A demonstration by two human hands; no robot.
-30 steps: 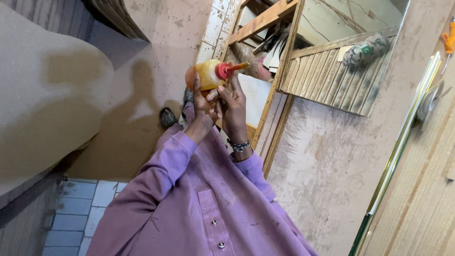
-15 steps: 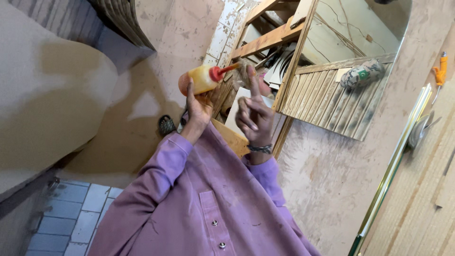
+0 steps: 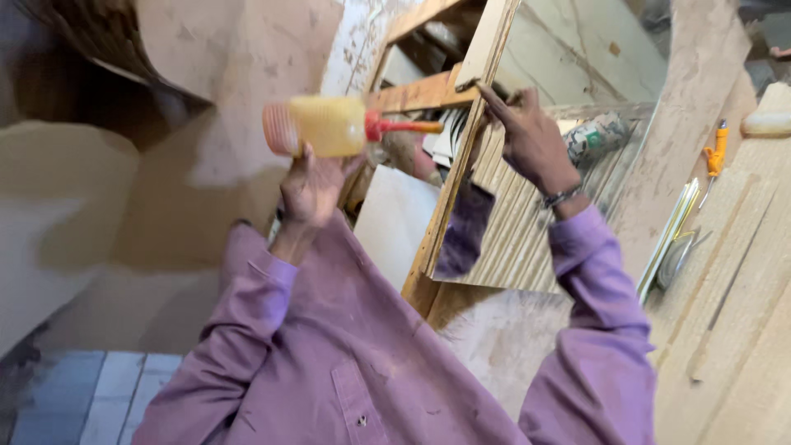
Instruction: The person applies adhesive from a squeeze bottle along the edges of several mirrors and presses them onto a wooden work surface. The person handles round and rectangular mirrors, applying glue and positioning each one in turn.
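The person wears a loose purple shirt (image 3: 329, 371) with long sleeves, dusted with pale sawdust across the front. A small dark button shows on the placket, near a stitched chest pocket. A dark beaded bracelet (image 3: 560, 198) circles the right wrist above the cuff.

A woodworking shop is showing itself here: raw wooden frames (image 3: 437, 165) and slatted boards (image 3: 527, 239) are leaning at centre frame, sawdust is coating the bench (image 3: 741, 330) at right, and an orange-handled screwdriver (image 3: 715, 156) is lying there.
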